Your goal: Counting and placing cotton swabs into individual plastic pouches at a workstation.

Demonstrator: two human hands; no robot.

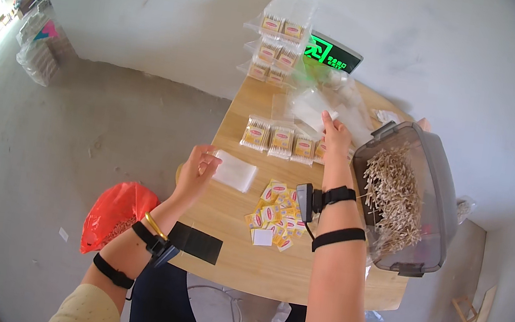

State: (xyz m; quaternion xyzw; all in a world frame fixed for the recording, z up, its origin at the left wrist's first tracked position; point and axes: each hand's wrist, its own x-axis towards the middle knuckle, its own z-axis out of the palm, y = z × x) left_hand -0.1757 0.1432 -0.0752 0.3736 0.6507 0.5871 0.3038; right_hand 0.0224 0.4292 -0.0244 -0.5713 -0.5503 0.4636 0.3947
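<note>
My right hand (335, 137) reaches to the back of the table, its thumb and fingers closed on the edge of a clear plastic bag (306, 106). In front of that hand stands a row of small packets of cotton swabs (281, 141), each with a yellow label; the hand and wrist partly cover the row's right end. At the table's left edge my left hand (197, 171) has its fingers loosely bent and apart, touching or just beside a stack of small clear bags (234, 172). A pile of yellow and white label cards (273, 211) lies between my forearms.
A grey lidless bin (433, 207) of loose cotton swabs (392, 198) stands at the right. Larger bags of packets (278, 51) are stacked at the back, beside a lit green exit sign (333, 54). A red bag (119, 210) is left of the table; a black pad (195, 243) lies near its front.
</note>
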